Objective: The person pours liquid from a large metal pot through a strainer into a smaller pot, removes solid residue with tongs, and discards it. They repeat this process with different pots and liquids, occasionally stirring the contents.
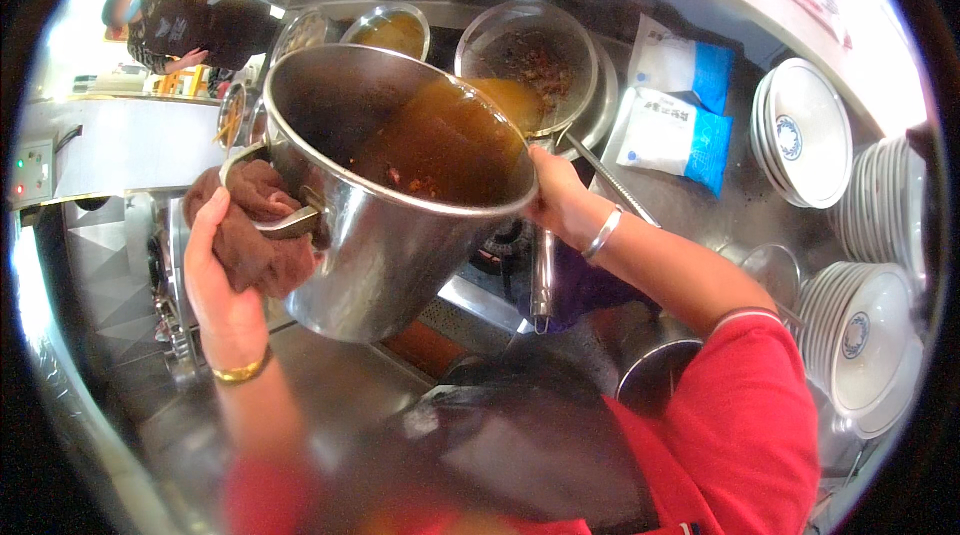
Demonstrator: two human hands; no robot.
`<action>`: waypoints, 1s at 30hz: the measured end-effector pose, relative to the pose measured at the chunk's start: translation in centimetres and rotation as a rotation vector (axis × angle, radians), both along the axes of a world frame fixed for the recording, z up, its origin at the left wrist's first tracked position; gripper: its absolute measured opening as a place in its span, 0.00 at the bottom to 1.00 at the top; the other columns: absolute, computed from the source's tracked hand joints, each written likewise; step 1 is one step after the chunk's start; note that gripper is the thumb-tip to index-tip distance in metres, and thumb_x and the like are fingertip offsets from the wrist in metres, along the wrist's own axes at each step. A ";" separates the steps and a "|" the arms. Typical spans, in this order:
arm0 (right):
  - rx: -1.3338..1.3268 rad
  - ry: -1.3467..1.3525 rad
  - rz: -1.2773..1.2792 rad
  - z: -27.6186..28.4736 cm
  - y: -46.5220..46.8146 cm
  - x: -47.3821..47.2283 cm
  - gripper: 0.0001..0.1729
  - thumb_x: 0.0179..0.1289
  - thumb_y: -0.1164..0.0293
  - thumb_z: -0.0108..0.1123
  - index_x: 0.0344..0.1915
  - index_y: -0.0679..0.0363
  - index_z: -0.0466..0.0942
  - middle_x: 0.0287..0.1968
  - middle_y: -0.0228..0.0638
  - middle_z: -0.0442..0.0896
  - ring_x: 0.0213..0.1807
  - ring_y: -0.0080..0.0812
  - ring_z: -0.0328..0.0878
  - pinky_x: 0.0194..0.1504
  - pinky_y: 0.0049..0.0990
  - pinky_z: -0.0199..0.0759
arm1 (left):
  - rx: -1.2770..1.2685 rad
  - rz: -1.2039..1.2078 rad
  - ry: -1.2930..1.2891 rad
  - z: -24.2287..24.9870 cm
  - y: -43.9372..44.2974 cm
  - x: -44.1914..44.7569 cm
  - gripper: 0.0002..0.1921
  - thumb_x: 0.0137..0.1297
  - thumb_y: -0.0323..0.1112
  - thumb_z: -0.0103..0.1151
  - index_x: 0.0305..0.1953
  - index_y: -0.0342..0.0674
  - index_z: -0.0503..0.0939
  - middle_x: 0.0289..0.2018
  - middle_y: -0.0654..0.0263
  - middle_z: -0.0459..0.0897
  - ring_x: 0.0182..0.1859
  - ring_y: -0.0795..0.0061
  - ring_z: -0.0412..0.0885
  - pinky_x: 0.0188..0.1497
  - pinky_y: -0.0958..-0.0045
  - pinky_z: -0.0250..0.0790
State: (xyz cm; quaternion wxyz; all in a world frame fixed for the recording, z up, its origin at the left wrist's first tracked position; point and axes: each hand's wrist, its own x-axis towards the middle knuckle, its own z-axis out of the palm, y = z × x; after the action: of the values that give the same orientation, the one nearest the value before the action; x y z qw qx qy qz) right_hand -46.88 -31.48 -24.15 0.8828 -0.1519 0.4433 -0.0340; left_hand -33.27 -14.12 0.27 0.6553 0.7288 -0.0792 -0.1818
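A tall stainless steel stockpot (360,257) is raised in front of me, tilted away and to the right. Brown liquid (450,137) with dark bits runs over its far rim into a round strainer (592,69). Dark solid residue (536,62) lies in the mesh, and a wider steel vessel (609,111) sits under it. My left hand (225,295) grips the pot's loop handle (285,223) through a brown cloth (259,265). At the pot's right side, my right hand (559,193) holds on near the rim; its fingertips are hidden.
White-and-blue plastic bags (667,133) lie right of the strainer. Stacked white bowls (806,137) and more bowls (862,340) line the right side. Behind the pot stands a bowl of yellowish liquid (390,32). A gas burner (495,246) shows below. Another person (202,32) stands far left.
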 end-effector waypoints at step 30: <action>0.134 0.013 -0.157 -2.1 0.9 2.4 0.14 0.67 0.56 0.39 0.33 0.53 0.66 0.20 0.27 0.66 0.17 0.24 0.60 0.16 0.25 0.51 | -0.030 -0.078 0.073 0.9 -1.3 1.3 0.16 0.57 0.32 0.56 0.46 0.35 0.72 0.41 0.60 0.79 0.42 0.67 0.78 0.47 0.67 0.70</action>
State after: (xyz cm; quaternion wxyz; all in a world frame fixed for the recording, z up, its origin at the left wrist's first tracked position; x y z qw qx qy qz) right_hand -44.43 -30.58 -26.27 0.8826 -0.0575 0.4610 -0.0724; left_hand -32.00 -15.38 1.18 0.6611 0.7081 -0.0862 -0.2325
